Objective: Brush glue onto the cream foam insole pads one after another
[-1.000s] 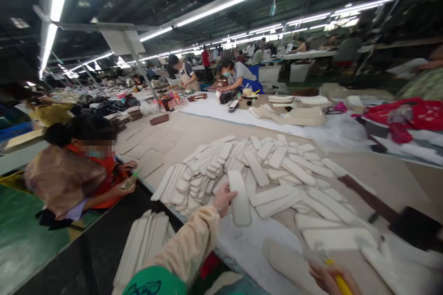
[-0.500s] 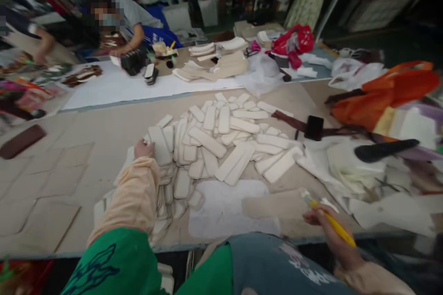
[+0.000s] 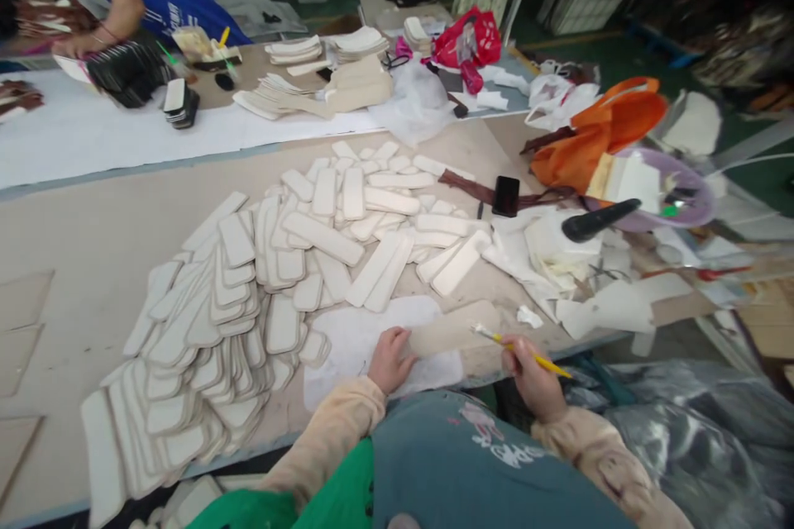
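Observation:
My left hand (image 3: 389, 357) rests with curled fingers on the left end of a beige strip piece (image 3: 456, 331) that lies on a white sheet (image 3: 347, 343) at the table's near edge. My right hand (image 3: 532, 376) is closed round a yellow-handled brush (image 3: 521, 350), its tip over the right end of that strip. A big heap of white padded strips (image 3: 260, 281) fans out to the left and ahead of my hands.
A black block (image 3: 505, 195) and a black brush handle (image 3: 599, 220) lie to the right, near an orange bag (image 3: 595, 132) and a purple basin (image 3: 676, 198). White scraps (image 3: 558, 256) litter the right side. Another person's arm (image 3: 117, 12) works at the far table.
My left hand has left the heap of white strips and come back to the beige strip in front of me. The view has dropped and swung right; the brush now sits over the strip.

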`<move>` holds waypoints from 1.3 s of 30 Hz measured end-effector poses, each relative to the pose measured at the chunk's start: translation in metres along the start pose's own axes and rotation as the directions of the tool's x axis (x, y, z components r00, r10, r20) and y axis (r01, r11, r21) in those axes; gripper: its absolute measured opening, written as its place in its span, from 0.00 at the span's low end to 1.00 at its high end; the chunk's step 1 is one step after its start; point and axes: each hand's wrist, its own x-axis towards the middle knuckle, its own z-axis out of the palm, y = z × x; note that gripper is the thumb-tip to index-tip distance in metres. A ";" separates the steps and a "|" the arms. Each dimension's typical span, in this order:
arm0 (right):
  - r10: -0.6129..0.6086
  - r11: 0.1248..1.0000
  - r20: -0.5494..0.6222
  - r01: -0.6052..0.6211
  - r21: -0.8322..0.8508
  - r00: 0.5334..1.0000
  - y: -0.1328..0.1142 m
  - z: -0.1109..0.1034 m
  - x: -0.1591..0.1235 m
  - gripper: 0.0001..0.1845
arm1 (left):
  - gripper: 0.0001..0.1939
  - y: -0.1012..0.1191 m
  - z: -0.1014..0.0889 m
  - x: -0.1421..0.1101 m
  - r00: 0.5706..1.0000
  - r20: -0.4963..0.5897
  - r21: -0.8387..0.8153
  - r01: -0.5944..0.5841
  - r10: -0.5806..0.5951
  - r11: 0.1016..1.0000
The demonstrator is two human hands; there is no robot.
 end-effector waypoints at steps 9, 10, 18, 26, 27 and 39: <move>0.021 0.995 0.009 -0.020 -0.099 1.000 0.009 -0.036 -0.009 0.20 | 0.40 0.003 0.015 0.005 1.000 0.027 0.247 -0.007 0.000 0.969; 0.025 0.994 0.023 -0.022 -0.111 0.999 0.009 -0.036 -0.011 0.20 | 0.38 0.004 0.016 0.006 1.000 0.021 0.264 -0.003 -0.003 0.965; 0.108 0.987 0.137 -0.090 -0.132 0.985 0.023 -0.037 -0.007 0.19 | 0.32 0.006 0.017 0.006 0.999 0.035 0.299 0.023 -0.036 0.954; 0.131 0.989 0.088 -0.124 -0.076 0.987 0.042 -0.057 -0.005 0.18 | 0.18 -0.009 0.018 -0.001 0.999 0.004 0.237 -0.050 0.050 0.970; 0.132 0.989 0.092 -0.124 -0.085 0.987 0.043 -0.057 -0.004 0.18 | 0.17 -0.011 0.018 -0.001 0.999 0.001 0.218 -0.054 0.055 0.975; -0.030 0.995 0.484 0.073 -0.071 0.874 0.019 0.041 0.020 0.17 | 0.33 -0.009 0.018 -0.001 0.998 -0.027 0.326 -0.047 0.059 0.944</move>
